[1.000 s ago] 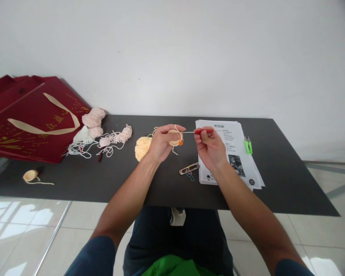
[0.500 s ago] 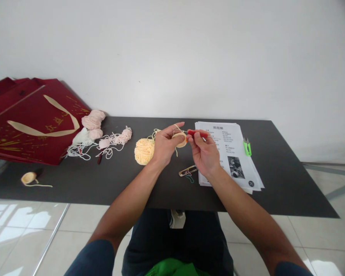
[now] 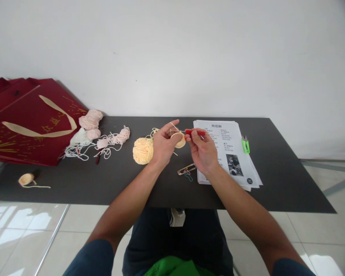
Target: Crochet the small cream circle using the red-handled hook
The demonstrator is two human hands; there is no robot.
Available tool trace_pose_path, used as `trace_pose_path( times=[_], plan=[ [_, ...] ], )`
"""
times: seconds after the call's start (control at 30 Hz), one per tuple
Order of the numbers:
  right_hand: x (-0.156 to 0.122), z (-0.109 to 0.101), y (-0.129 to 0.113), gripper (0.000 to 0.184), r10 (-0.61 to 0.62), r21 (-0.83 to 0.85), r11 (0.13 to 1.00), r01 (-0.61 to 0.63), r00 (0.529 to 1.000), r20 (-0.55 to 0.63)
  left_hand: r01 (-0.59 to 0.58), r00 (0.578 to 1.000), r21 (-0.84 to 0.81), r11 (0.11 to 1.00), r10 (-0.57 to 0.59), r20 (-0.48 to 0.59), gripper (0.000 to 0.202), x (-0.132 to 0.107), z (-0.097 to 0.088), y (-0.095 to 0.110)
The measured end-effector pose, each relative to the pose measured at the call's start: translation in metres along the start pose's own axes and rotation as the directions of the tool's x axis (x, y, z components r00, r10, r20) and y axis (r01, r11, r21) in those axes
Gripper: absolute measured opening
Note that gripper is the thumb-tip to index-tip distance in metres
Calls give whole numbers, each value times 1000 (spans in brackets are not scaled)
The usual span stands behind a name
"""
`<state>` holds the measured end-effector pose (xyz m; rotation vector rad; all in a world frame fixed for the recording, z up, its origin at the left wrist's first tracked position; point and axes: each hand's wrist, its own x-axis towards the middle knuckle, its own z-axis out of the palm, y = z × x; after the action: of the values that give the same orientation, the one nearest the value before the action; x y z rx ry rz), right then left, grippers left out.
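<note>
My left hand (image 3: pixel 163 145) pinches a small round piece of pale yellow crochet work (image 3: pixel 180 140), with the yarn looped over its raised forefinger. My right hand (image 3: pixel 201 151) is closed on a crochet hook with a red handle (image 3: pixel 194 132), whose metal tip sits at the crochet piece. Both hands hover above a dark table (image 3: pixel 281 176). The yarn runs back to a pale yellow ball of yarn (image 3: pixel 143 150) lying on the table just left of my left hand.
A stack of printed sheets (image 3: pixel 232 153) lies right of my hands, with green thread snips (image 3: pixel 245 144) beside it. A metal clip with stitch markers (image 3: pixel 186 170) lies below my hands. Pink and white yarn bundles (image 3: pixel 95 134), red gift bags (image 3: pixel 31 119) and a small crocheted cup (image 3: pixel 26 179) lie left.
My right hand has moved left and brought the hook in to the crochet piece, which was at arm's length from it before. My left forefinger has lifted with the yarn over it.
</note>
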<state>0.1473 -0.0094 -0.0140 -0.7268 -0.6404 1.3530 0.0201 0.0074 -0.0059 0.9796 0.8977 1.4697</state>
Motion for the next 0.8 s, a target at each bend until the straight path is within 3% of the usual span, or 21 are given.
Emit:
trace_pose_path(
  times=[0.33, 0.53, 0.8],
  plan=[
    [0, -2, -7, 21, -149, -75, 986, 150, 989, 23, -50, 999, 56, 997, 49, 17, 52, -2, 1, 3],
    [3, -5, -14, 23, -302, -150, 940, 305, 952, 46, -70, 997, 87, 994, 73, -26, 49, -2, 1, 4],
    [3, -10, -16, 19, -390, -234, 887, 397, 917, 77, -71, 997, 78, 994, 74, -38, 45, -2, 0, 4]
  ],
)
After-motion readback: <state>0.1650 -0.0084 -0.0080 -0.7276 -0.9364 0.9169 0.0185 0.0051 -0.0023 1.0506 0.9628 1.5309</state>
